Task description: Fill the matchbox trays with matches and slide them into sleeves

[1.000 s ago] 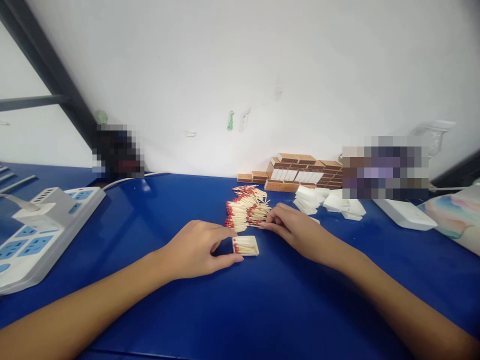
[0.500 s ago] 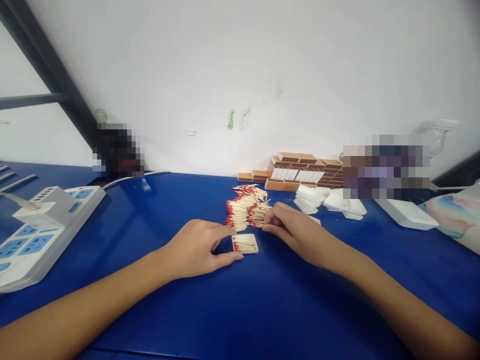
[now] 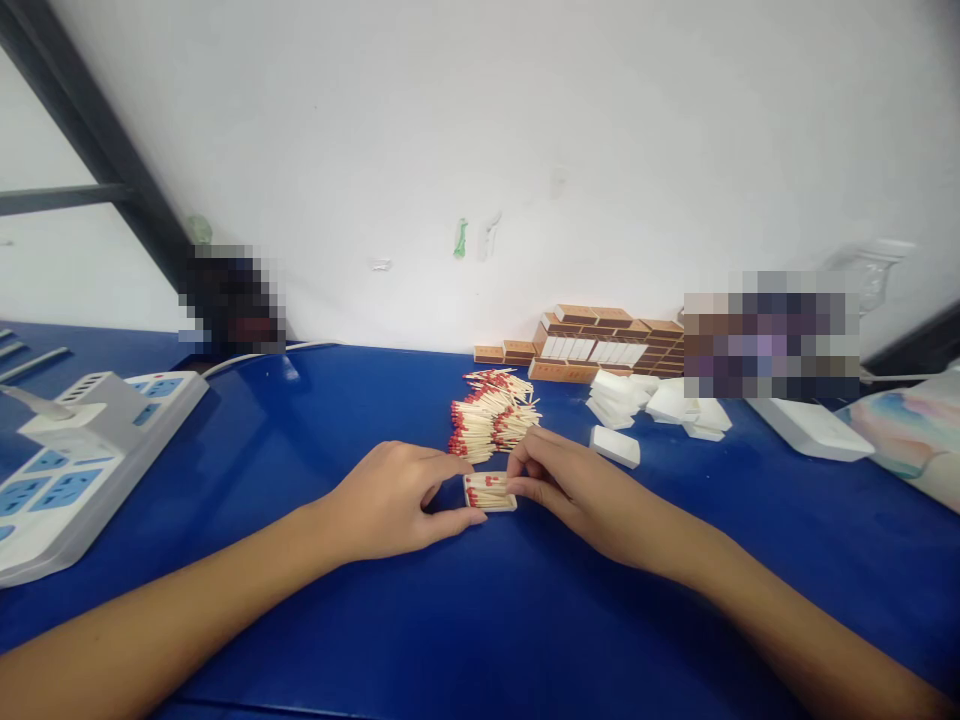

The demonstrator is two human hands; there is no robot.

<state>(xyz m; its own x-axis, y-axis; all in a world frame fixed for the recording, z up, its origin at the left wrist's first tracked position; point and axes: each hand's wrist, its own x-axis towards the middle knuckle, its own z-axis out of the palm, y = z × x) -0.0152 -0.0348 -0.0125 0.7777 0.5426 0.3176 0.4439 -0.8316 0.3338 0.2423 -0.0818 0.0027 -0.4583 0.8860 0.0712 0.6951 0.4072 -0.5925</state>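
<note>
Matchbox tray (image 3: 491, 492), mid-bench (image 3: 525, 620), just nearside of the loose match pile (image 3: 491, 415). Thin card, light, easily crushed; best taken by the short ends. Left hand (image 3: 390, 500) pinching the left end; right hand (image 3: 577, 485) fingertips closed at the right end, hold unclear.

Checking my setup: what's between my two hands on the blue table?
In the head view, a white matchbox tray with red-tipped matches lies between the left hand and right hand, touched by both.
</note>
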